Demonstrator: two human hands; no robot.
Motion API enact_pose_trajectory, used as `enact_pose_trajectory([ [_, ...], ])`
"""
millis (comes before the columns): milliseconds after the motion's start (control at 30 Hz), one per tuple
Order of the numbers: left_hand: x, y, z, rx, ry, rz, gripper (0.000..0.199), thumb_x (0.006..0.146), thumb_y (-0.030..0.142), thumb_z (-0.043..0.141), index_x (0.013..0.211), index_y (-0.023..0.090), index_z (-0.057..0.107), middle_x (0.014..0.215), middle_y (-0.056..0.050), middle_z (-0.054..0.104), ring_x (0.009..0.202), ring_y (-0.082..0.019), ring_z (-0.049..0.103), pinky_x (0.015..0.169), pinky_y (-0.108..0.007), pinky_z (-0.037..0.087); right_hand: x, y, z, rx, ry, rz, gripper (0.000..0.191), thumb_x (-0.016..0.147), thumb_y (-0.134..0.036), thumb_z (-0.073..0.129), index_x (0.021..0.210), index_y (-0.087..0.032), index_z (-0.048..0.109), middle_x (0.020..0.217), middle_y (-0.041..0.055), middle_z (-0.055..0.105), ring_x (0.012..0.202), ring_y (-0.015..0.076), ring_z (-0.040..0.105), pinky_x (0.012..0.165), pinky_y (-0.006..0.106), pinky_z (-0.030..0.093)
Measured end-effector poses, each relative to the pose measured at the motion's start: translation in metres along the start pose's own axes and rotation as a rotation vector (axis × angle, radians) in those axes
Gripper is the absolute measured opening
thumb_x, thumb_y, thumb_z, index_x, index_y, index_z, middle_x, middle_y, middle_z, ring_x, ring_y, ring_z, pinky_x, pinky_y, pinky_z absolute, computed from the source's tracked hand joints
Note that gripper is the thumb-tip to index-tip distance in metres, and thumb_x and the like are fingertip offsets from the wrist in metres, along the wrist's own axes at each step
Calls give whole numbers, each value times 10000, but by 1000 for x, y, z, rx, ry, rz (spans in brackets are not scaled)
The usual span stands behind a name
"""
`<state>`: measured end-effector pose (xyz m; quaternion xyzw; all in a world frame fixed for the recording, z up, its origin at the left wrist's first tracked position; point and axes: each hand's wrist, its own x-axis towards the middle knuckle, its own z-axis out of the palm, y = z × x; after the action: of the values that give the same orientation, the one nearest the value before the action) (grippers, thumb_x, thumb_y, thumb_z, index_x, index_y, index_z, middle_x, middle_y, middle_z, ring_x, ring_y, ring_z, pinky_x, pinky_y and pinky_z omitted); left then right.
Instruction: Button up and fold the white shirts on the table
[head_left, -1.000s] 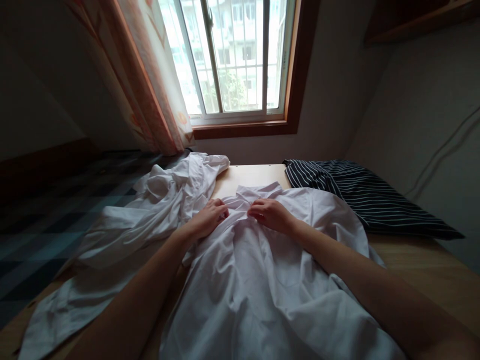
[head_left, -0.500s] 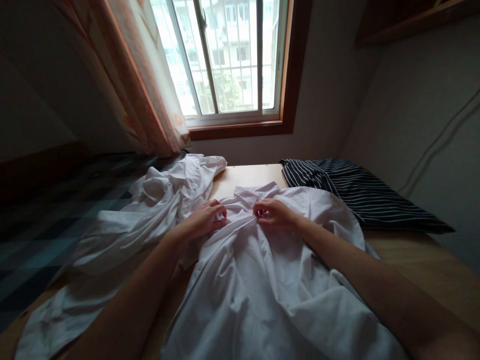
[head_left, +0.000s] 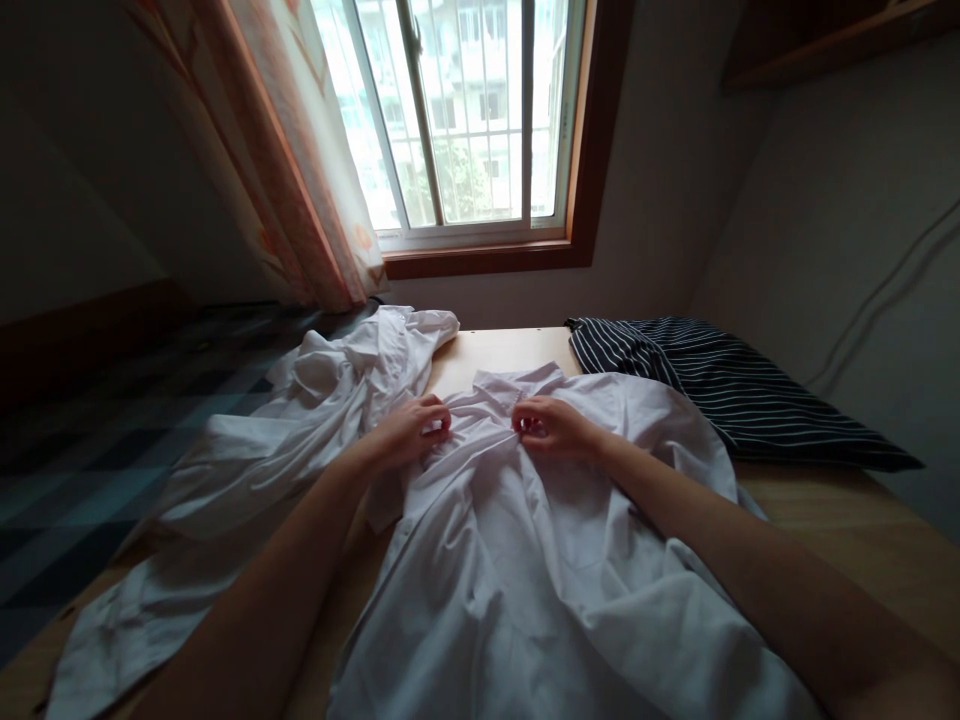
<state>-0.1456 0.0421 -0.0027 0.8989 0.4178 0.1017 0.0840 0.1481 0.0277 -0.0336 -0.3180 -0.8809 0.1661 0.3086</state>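
- I have the right hand (head_left: 551,428) curled, fingertips pinching a fold of the white shirt (head_left: 487,570) just below its collar.
- The left hand (head_left: 414,428) is half curled at the shirt's left side; whether it grips cloth, I can't quite tell from here.
- The shirt lies on a wooden table (head_left: 817,500), long axis running away from me, collar toward the window (head_left: 472,140).
- A second white garment (head_left: 292,470) lies left, striped cloth (head_left: 720,385) right.
- Beyond hangs a patterned curtain (head_left: 296,180).
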Motion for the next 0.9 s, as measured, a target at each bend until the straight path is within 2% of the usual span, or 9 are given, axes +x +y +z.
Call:
enact_pose_trajectory([
  [333, -9, 0, -22, 190, -43, -25, 104, 823, 173, 632, 725, 167, 667, 967, -77, 685, 883, -188, 623, 847, -293, 474, 0, 10, 9, -183, 53, -110, 131, 780, -101, 613, 862, -190, 663, 901, 59, 712, 854, 200, 616, 820, 304, 463],
  [467, -10, 13, -26, 310, -85, -67, 68, 816, 192, 676, 755, 171, 696, 922, -81, 718, 911, -231, 647, 895, -350, 486, 1, 8, 9, -186, 49, -141, 136, 752, -107, 640, 856, -186, 675, 894, 59, 716, 855, 210, 621, 831, 322, 459],
  [533, -8, 23, -27, 378, -51, -98, 108, 866, 202, 620, 833, 164, 715, 908, -96, 727, 927, -255, 652, 890, -377, 500, 0, 8, 8, -140, 59, -142, 150, 741, -100, 641, 853, -190, 682, 890, 48, 719, 855, 203, 621, 844, 320, 454],
  [600, -1, 35, -24, 393, 28, -100, 179, 910, 185, 545, 924, 160, 722, 968, -105, 733, 976, -257, 655, 911, -382, 508, 1, 10, 6, -49, 88, -98, 166, 742, -84, 610, 841, -196, 684, 863, 30, 716, 826, 181, 618, 811, 290, 454],
  [667, 10, 46, -17, 334, 106, -59, 240, 930, 156, 498, 1033, 166, 715, 1098, -101, 724, 1055, -234, 650, 970, -358, 501, 1, 15, 6, 7, 160, 3, 181, 747, -71, 560, 806, -197, 675, 822, 18, 700, 768, 161, 604, 743, 260, 449],
  [767, 37, 59, 1, 236, 192, -26, 335, 933, 128, 472, 1204, 151, 667, 1247, -112, 685, 1156, -218, 632, 1044, -337, 479, 2, 25, 5, -55, 308, 193, 178, 737, -79, 517, 738, -197, 650, 772, 21, 671, 709, 162, 574, 695, 264, 431],
  [900, 70, 66, 28, 168, 206, -22, 383, 928, 115, 460, 1271, 99, 630, 1343, -163, 635, 1248, -232, 597, 1106, -347, 447, 3, 41, 5, -118, 378, 380, 169, 747, -92, 510, 748, -193, 645, 762, 33, 666, 730, 179, 592, 701, 275, 435],
])
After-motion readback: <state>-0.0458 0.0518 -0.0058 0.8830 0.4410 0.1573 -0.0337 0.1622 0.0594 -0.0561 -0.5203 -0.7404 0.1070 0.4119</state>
